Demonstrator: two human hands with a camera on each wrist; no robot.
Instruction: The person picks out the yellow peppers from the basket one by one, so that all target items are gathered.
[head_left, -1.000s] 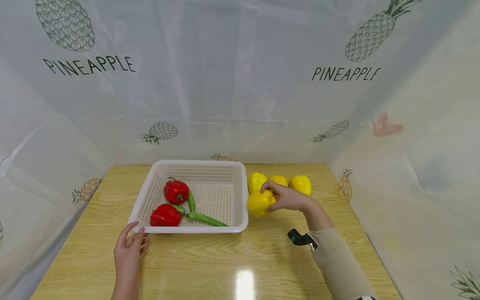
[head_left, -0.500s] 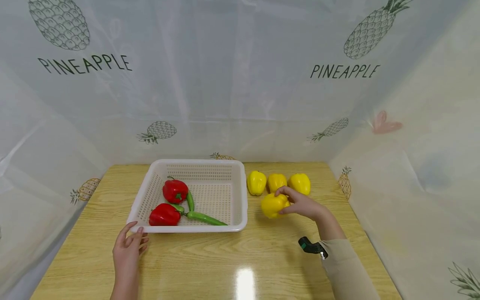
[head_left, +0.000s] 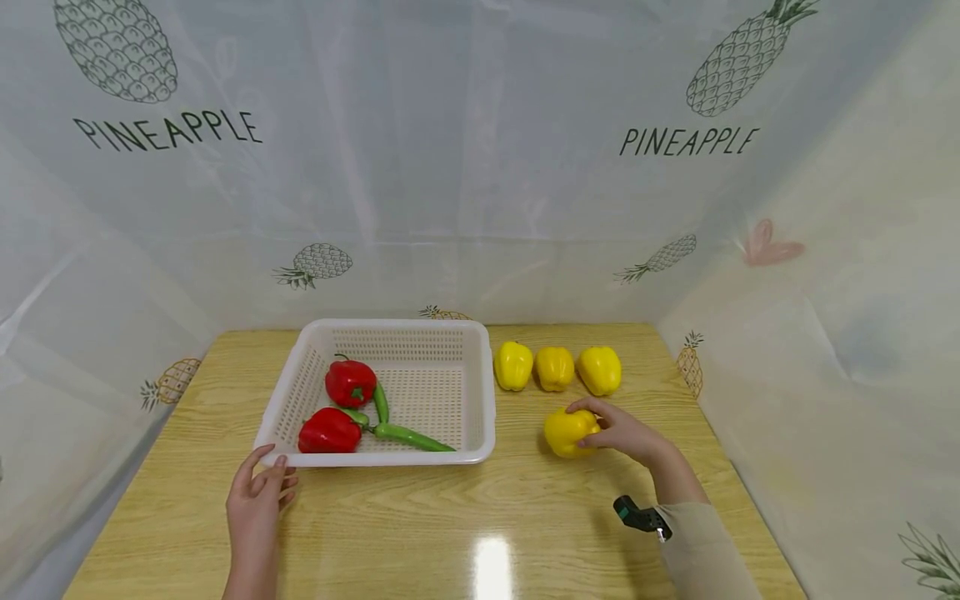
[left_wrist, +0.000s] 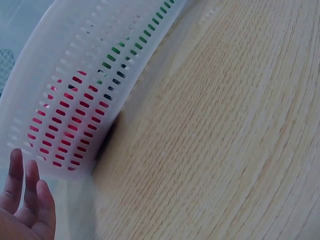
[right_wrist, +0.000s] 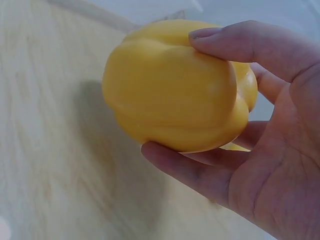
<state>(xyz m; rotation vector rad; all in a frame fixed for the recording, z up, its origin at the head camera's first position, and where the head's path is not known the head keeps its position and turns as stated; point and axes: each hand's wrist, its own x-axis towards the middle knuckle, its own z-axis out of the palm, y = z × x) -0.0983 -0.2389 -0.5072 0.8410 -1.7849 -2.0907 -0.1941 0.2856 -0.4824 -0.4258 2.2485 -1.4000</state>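
Observation:
My right hand (head_left: 618,433) holds a yellow bell pepper (head_left: 570,432) from its right side, thumb and fingers gripping it. The right wrist view shows this pepper (right_wrist: 170,90) lying sideways in the hand, with a shadow on the wood beside it. My left hand (head_left: 258,492) touches the near left corner of a white plastic basket (head_left: 480,392), its fingers loosely extended. In the left wrist view these fingers (left_wrist: 31,187) lie against or close to the perforated wall. Inside the basket are two red bell peppers (head_left: 351,383) and several long green chili peppers (head_left: 412,437).
Three more yellow bell peppers (head_left: 554,369) stand in a row right of the basket, near the back edge of the wooden table (head_left: 390,533). White sheeting (head_left: 480,208) printed with pineapples encloses the back and sides.
My right hand has moved right and toward me with the yellow bell pepper, away from the basket and the row of peppers. My left hand stays at the basket corner.

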